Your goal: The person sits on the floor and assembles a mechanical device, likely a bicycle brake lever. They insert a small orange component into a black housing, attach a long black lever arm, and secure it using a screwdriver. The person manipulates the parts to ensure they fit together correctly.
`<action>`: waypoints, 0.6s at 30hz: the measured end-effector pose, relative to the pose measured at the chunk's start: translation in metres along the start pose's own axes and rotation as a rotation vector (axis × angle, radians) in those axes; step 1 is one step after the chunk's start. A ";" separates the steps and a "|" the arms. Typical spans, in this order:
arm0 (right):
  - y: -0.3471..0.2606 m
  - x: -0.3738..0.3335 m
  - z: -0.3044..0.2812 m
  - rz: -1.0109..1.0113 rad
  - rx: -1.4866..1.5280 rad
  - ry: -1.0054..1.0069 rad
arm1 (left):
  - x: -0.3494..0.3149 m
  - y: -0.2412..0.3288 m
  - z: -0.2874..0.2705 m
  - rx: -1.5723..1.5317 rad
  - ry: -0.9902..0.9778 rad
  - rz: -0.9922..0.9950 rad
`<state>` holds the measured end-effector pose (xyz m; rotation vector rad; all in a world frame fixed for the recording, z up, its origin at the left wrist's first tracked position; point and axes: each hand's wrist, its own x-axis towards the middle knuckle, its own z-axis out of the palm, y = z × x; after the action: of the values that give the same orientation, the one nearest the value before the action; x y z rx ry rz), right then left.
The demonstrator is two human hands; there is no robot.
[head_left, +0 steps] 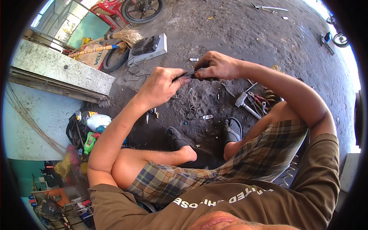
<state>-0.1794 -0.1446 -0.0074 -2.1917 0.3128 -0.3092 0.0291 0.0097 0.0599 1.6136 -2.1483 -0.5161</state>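
My left hand (161, 85) and my right hand (217, 66) meet in front of me, raised above the dirt floor. Between their fingertips they pinch a small dark piece (192, 76), slim and black, mostly covered by the fingers; its kind is too small to make out. Both hands are closed on it, and the right fingers are blackened. Below them on the floor lies a loose tangle of thin wire (193, 111), beside a small white-and-clear packet (207, 117).
Right of my feet lie a hammer (242, 100), red-handled pliers (261, 99) and coil springs (270, 95). Bottles (90, 142) stand at left by a low wall (57, 67). Beyond are a broom (128, 37), a black tire (115, 61) and a grey box (161, 48).
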 end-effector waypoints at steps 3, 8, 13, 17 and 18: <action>-0.003 -0.002 -0.001 -0.006 -0.038 -0.012 | 0.000 -0.007 -0.001 -0.090 -0.031 -0.011; 0.029 -0.029 -0.032 0.364 -0.031 0.265 | -0.016 -0.029 -0.024 0.033 0.142 -0.133; 0.024 -0.035 -0.017 0.158 -0.023 0.118 | -0.020 -0.032 -0.027 -0.394 0.012 -0.105; -0.006 -0.023 -0.019 -0.010 -0.048 0.051 | -0.012 -0.025 -0.028 -0.523 -0.019 -0.076; -0.008 -0.022 -0.019 -0.041 -0.045 0.059 | -0.015 -0.024 -0.028 -0.554 -0.002 -0.096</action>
<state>-0.2049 -0.1466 0.0078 -2.2385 0.3108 -0.3930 0.0671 0.0164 0.0697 1.3940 -1.7193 -1.0344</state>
